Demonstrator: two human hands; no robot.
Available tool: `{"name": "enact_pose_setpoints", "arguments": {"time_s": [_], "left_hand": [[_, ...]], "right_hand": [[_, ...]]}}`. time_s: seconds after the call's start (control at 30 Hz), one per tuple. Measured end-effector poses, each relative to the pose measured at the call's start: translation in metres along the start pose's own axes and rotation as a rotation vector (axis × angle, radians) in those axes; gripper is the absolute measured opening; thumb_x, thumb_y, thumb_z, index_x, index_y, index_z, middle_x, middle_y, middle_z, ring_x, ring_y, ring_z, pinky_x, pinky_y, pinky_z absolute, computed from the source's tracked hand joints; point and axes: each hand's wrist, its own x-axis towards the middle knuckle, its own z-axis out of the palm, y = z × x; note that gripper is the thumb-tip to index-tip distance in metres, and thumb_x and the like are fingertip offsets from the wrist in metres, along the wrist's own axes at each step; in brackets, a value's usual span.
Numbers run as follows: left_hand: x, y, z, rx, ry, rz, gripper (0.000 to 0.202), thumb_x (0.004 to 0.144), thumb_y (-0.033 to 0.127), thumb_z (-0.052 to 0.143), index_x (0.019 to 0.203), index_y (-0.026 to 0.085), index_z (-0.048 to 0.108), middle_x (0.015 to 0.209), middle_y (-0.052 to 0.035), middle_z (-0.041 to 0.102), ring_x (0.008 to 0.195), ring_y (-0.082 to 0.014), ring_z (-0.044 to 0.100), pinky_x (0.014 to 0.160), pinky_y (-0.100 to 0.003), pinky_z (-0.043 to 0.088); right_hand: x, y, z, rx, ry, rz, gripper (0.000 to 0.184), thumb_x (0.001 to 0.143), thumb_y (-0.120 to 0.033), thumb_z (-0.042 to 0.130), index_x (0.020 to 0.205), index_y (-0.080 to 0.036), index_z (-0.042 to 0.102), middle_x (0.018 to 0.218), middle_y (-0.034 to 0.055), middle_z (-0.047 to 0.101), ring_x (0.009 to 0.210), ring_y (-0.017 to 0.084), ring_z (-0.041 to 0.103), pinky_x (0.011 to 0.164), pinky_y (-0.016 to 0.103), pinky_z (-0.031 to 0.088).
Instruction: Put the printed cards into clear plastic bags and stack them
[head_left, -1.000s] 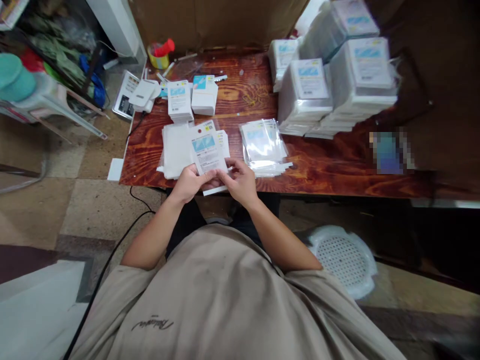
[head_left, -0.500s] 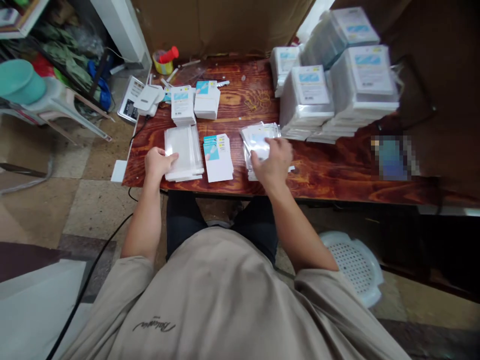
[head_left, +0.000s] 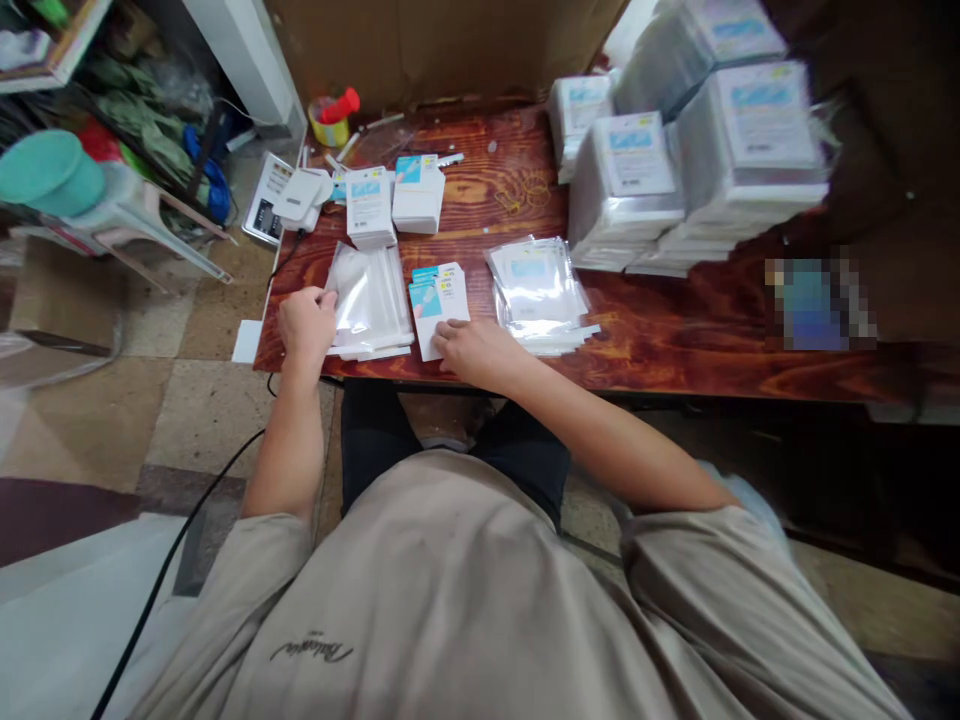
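Note:
My left hand (head_left: 307, 322) pinches the left edge of a clear plastic bag, the top one of a stack of bags (head_left: 371, 300) at the table's front. To its right lies a small fanned pile of printed cards (head_left: 429, 310), white with a blue picture panel. My right hand (head_left: 476, 350) rests over the lower right of that pile, its fingers bent and closed on a card's edge; the thumb is hidden. Right of this hand sits a loose pile of bagged cards (head_left: 536, 290), shiny and slightly askew.
Two more card stacks (head_left: 370, 205) stand behind the bags. Tall stacks of packed cards (head_left: 637, 190) fill the table's back right. Rubber bands (head_left: 523, 192), a tape roll (head_left: 330, 125) and a white device (head_left: 303, 192) lie around the wooden table (head_left: 675, 345). A blurred patch is at right.
My right hand has left the bagged pile and moved left onto the printed cards. My left hand has shifted slightly left and up, lifting the bag's left edge a little.

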Motion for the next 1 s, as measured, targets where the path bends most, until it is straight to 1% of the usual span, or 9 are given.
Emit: {"name": "enact_pose_setpoints", "arguments": {"time_s": [0.1,0.23,0.4,0.5,0.6,0.73,0.8,0.87,1.0], "left_hand": [[0.001,-0.001,0.007,-0.091,0.079,0.026,0.027,0.092,0.044,0.062,0.087,0.02,0.074,0.091,-0.0136,0.076,0.084,-0.0277,0.068,0.085,-0.039,0.047],[0.003,0.0,0.011,-0.16,0.049,0.068,0.04,0.102,0.045,0.045,0.082,0.019,0.069,0.082,-0.0129,0.072,0.08,-0.0247,0.066,0.079,-0.036,0.047],[0.009,0.0,0.018,-0.132,0.054,0.244,0.035,0.102,0.035,0.043,0.102,0.016,0.072,0.101,-0.0152,0.068,0.102,-0.026,0.064,0.096,-0.038,0.047],[0.009,0.001,0.027,-0.2,0.194,0.196,0.035,0.103,0.032,0.044,0.121,0.016,0.069,0.109,-0.0143,0.067,0.115,-0.0255,0.063,0.107,-0.037,0.044],[0.001,0.005,0.033,-0.337,0.231,0.077,0.038,0.107,0.035,0.034,0.121,0.017,0.066,0.095,-0.0095,0.069,0.098,-0.0198,0.069,0.098,-0.032,0.05],[-0.012,0.012,0.034,-0.625,0.164,-0.101,0.041,0.108,0.046,0.03,0.116,0.021,0.062,0.085,-0.0045,0.068,0.063,-0.012,0.066,0.063,-0.024,0.051],[-0.017,0.013,0.035,-0.718,0.149,-0.134,0.04,0.107,0.05,0.032,0.112,0.022,0.06,0.08,-0.0027,0.067,0.059,-0.011,0.064,0.056,-0.021,0.048],[-0.02,0.014,0.036,-0.754,0.148,-0.143,0.04,0.106,0.053,0.034,0.109,0.022,0.06,0.076,-0.0014,0.065,0.058,-0.0104,0.064,0.055,-0.02,0.048],[-0.022,0.012,0.033,-0.844,0.135,-0.146,0.035,0.103,0.053,0.044,0.102,0.021,0.059,0.079,-0.0025,0.068,0.059,-0.011,0.066,0.056,-0.021,0.051]], "right_hand": [[-0.003,-0.005,0.001,-0.031,-0.007,-0.011,0.032,0.1,-0.012,0.039,0.115,-0.007,0.067,0.114,0.0216,0.068,0.101,0.029,0.067,0.076,0.034,0.049],[-0.005,-0.006,0.002,-0.045,-0.007,-0.014,0.034,0.1,-0.011,0.036,0.116,-0.005,0.067,0.115,0.0234,0.067,0.104,0.031,0.066,0.075,0.035,0.049],[-0.004,0.002,-0.003,0.002,-0.042,-0.044,0.029,0.099,-0.012,0.041,0.11,-0.009,0.068,0.113,0.0201,0.071,0.1,0.029,0.07,0.08,0.035,0.048],[-0.005,0.007,0.0,0.048,-0.018,0.006,0.027,0.099,-0.014,0.043,0.109,-0.01,0.068,0.105,0.0195,0.073,0.092,0.029,0.071,0.077,0.035,0.047],[-0.011,0.011,0.007,0.153,0.121,0.181,0.028,0.101,-0.021,0.042,0.108,-0.012,0.067,0.092,0.0173,0.074,0.083,0.029,0.071,0.073,0.035,0.046],[-0.006,0.014,0.009,0.702,0.706,0.624,0.035,0.107,-0.038,0.032,0.116,-0.019,0.061,0.089,0.0104,0.071,0.081,0.023,0.07,0.07,0.031,0.049],[0.02,0.012,0.005,1.146,0.965,0.697,0.038,0.108,-0.05,0.031,0.12,-0.024,0.055,0.095,0.0068,0.069,0.081,0.018,0.07,0.068,0.027,0.051],[0.062,0.01,0.002,1.559,0.981,0.632,0.033,0.105,-0.053,0.04,0.119,-0.025,0.052,0.093,0.0035,0.067,0.075,0.015,0.068,0.068,0.025,0.053],[0.155,0.003,0.001,2.035,0.7,0.673,0.013,0.098,-0.022,0.043,0.107,-0.02,0.052,0.078,0.0,0.063,0.062,0.012,0.06,0.064,0.026,0.053]]}}
